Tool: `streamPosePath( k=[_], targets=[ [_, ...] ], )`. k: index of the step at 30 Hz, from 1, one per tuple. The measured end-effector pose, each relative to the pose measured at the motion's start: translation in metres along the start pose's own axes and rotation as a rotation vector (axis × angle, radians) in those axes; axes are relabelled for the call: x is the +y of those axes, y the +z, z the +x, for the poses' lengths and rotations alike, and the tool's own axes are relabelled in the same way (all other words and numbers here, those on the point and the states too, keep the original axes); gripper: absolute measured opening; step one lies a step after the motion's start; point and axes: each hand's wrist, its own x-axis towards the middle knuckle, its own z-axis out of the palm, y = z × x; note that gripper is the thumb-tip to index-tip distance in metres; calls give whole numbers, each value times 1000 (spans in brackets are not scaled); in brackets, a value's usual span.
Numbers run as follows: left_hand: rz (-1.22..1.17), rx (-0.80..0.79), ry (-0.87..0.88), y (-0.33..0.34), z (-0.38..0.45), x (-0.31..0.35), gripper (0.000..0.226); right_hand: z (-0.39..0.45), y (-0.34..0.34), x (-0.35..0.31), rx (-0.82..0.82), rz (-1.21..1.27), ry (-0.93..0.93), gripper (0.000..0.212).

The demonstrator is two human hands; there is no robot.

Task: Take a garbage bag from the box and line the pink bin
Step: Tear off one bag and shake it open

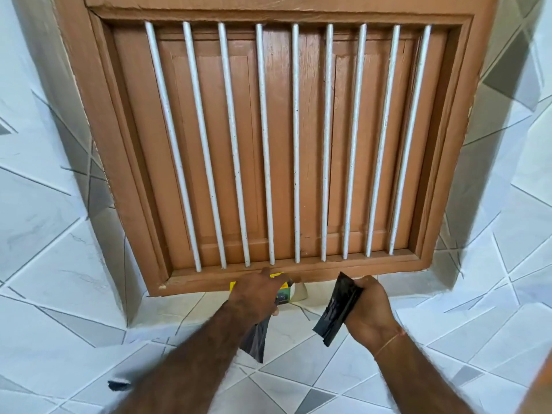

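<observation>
A folded black plastic garbage bag [339, 309] is clamped in the right hand [369, 310], whose fingers close around its upper part while the lower end hangs free, just right of the small yellow-and-green cardboard box [283, 289]. The box sits on the white tiled sill [328, 297] at the foot of the brown wooden shuttered window with white vertical bars [277, 144]. The left hand [254, 297] lies over the box, its fingers curled on it, and a second strip of black plastic [255, 339] trails below that hand; whether this strip is pinched or only hangs from the box cannot be told. The pink bin is not in view. The step in hand looks like freeing one bag from the supply, and it would go best with the left hand pinning the box flat against the sill while the right draws its bag straight away from the box, so that any joined bag parts cleanly rather than dragging more out. A small dark scrap [119, 384] lies on the tiles well left of the box.
</observation>
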Motion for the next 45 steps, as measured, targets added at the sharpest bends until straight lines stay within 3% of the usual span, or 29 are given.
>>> streamPosePath(
  k=[5, 10, 17, 24, 30, 32, 34, 36, 37, 39, 41, 44, 45],
  targets=[
    [119, 42, 69, 4, 23, -1, 54, 3, -6, -9, 11, -60, -79, 25],
    [136, -46, 113, -4, 28, 2, 52, -3, -6, -20, -56, -120, -202, 28],
    [-162, 142, 101, -6, -16, 24, 78, 0, 29, -30, -127, 97, -320, 24],
    [-445, 335, 36, -11, -50, 24, 76, -15, 62, -19, -202, 72, -364, 29],
    [-434, 356, 36, -13, -64, 18, 78, -33, 66, -13, -217, -448, -366, 23],
    [-466, 381, 34, -15, -66, 18, 78, -35, 65, -8, -169, -703, -463, 25],
    [-489, 408, 30, -17, -67, 17, 79, -38, 62, 0, -104, -1001, -615, 41],
    [-498, 419, 19, -19, -69, 16, 79, -45, 59, 6, -9, -1185, -837, 32],
    [-501, 425, 14, -20, -70, 16, 79, -49, 58, 8, 2, -1224, -922, 26],
    [-497, 437, 10, -21, -73, 15, 77, -56, 56, 15, -54, -1328, -1008, 42],
    [-507, 445, 19, -20, -76, 13, 77, -58, 53, 21, -122, -1420, -1046, 45],
    [-555, 448, 22, -19, -80, 11, 82, -57, 53, 21, -144, -1171, -971, 21],
    [-572, 447, 16, -18, -80, 11, 85, -56, 53, 18, -86, -1089, -907, 24]
  ],
)
